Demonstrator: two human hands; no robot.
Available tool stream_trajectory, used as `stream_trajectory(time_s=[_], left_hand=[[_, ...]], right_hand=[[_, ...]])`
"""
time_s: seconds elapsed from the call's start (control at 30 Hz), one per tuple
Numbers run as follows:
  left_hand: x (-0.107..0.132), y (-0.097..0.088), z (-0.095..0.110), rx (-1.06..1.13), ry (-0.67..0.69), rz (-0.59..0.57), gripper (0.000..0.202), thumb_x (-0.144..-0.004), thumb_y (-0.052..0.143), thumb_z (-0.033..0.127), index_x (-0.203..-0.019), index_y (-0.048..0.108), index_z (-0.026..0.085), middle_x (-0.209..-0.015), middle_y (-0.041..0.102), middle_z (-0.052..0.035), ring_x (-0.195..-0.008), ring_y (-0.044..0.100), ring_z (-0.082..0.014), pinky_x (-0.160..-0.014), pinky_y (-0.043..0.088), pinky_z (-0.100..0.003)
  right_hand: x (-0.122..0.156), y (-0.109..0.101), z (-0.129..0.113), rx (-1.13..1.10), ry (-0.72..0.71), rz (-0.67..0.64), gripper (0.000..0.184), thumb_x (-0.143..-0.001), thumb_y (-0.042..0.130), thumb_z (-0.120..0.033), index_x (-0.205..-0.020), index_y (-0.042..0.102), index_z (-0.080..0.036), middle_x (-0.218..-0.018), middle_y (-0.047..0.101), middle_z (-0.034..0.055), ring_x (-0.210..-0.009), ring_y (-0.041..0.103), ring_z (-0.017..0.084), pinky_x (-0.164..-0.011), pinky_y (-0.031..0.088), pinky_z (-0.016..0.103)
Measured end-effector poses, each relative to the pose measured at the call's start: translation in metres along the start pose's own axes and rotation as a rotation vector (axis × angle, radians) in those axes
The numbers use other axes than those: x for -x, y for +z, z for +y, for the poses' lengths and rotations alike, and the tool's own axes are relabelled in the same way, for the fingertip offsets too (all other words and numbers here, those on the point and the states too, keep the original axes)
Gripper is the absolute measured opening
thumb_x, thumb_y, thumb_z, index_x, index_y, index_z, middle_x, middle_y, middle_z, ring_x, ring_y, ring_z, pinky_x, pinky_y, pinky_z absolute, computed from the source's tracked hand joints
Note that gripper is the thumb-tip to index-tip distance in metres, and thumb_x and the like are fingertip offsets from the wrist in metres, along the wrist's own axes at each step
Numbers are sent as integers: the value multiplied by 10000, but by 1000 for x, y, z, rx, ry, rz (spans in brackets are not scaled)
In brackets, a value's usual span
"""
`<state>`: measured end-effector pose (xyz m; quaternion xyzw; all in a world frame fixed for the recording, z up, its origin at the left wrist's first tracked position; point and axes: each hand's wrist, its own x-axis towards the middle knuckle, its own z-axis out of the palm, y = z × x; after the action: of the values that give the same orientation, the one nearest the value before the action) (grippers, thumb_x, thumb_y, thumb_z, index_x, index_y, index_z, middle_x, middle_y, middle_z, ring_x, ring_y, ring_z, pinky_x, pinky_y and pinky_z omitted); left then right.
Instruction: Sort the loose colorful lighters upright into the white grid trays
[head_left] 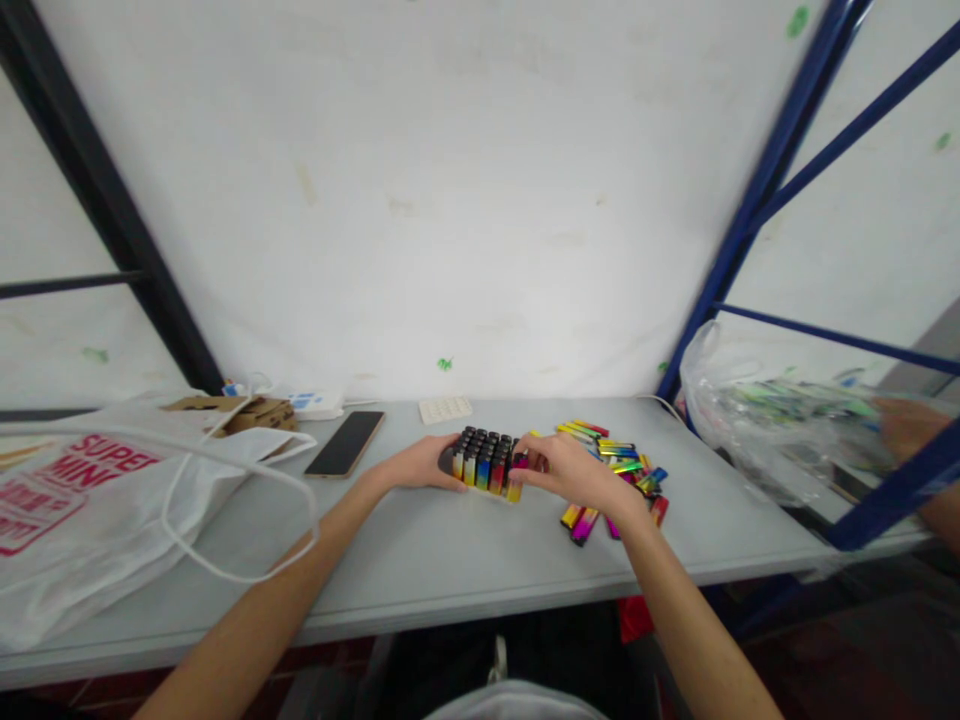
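A tight block of upright lighters (484, 462) with black tops and yellow, blue and red bodies stands on the grey table (420, 555). Some pale, clear edge shows under its front; I cannot tell if it is a tray. My left hand (426, 463) grips the block's left side, thumb at the front and fingers behind. At the right end, my right hand (566, 468) pinches a pink-and-yellow lighter (517, 478) against the block. Beyond that hand lies a loose pile of shiny, many-coloured lighters (626, 465), partly hidden by the hand and wrist.
Left of the block lies a phone (346, 444), with a white plastic bag (142, 500), a cardboard box (259, 412) and a looping white cable (315, 510) farther left. A white keypad (445, 409) sits by the wall. Beyond the blue frame (739, 240), a clear bag (772, 420) and another person's arm appear.
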<state>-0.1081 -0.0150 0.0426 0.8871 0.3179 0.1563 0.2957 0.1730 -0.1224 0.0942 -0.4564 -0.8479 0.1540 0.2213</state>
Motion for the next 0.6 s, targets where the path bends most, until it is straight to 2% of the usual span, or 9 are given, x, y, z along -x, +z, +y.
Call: stream_trajectory(time_s=[0.1, 0.23, 0.37, 0.6], left_hand=[[0, 1, -1, 14, 7, 3, 847, -698, 879, 496, -1425, 569, 189, -1404, 673, -86, -1266, 630, -346, -1109, 464, -428], [0, 1, -2, 19, 9, 9, 840, -690, 885, 485, -1419, 578, 202, -1386, 683, -82, -1251, 639, -345, -1091, 474, -427], [-1, 1, -3, 9, 19, 9, 845, -694, 882, 493, -1425, 573, 201, -1382, 685, -86, -1252, 637, -345, -1082, 481, -429], [0, 2, -5, -2, 49, 32, 816, -702, 881, 509, -1403, 586, 211, -1351, 703, -74, -1208, 661, -328, -1059, 501, -429]], right_hand=[[-3, 10, 7, 55, 46, 17, 214, -940, 717, -333, -1093, 637, -206, -804, 710, 10, -749, 640, 187, -673, 404, 261], [-5, 19, 8, 161, 84, -11, 217, -901, 757, -308, -1033, 616, -208, -827, 690, 13, -734, 611, 179, -626, 350, 257], [-7, 20, 5, 151, 125, -52, 229, -870, 785, -347, -958, 622, -212, -796, 685, 1, -682, 594, 163, -595, 321, 255], [-11, 17, 5, 255, 269, -9, 319, -825, 813, -464, -728, 634, -218, -676, 710, 15, -650, 617, 183, -601, 321, 278]])
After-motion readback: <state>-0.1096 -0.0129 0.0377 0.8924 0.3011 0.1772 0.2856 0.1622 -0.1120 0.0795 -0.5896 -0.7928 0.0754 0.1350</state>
